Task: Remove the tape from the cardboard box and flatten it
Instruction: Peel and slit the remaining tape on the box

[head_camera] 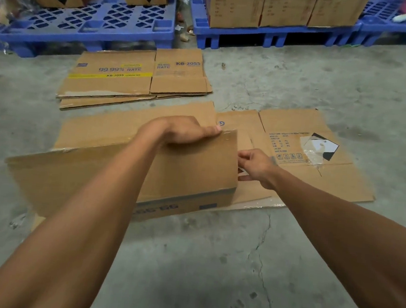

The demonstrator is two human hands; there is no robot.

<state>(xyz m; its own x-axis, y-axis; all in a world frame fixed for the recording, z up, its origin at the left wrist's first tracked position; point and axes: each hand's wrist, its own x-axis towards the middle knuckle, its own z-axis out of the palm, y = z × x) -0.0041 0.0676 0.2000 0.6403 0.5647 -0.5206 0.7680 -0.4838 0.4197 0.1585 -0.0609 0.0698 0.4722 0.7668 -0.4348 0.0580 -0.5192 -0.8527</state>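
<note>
A brown cardboard box (190,172) lies on the concrete floor in front of me, its near panel standing tilted and the other panels spread out behind and to the right. My left hand (186,131) grips the top edge of that raised panel near its right corner. My right hand (255,166) sits just off the panel's right edge with curled fingers; whether it pinches tape or cardboard I cannot tell. Clear tape (312,152) clings crumpled around a black-and-white label on the flat right panel.
A stack of flattened boxes (135,77) printed "KB-2055" lies behind the box. Blue plastic pallets (93,22) carrying more cartons (285,8) line the far side. Cracked bare concrete floor (235,268) stretches in front.
</note>
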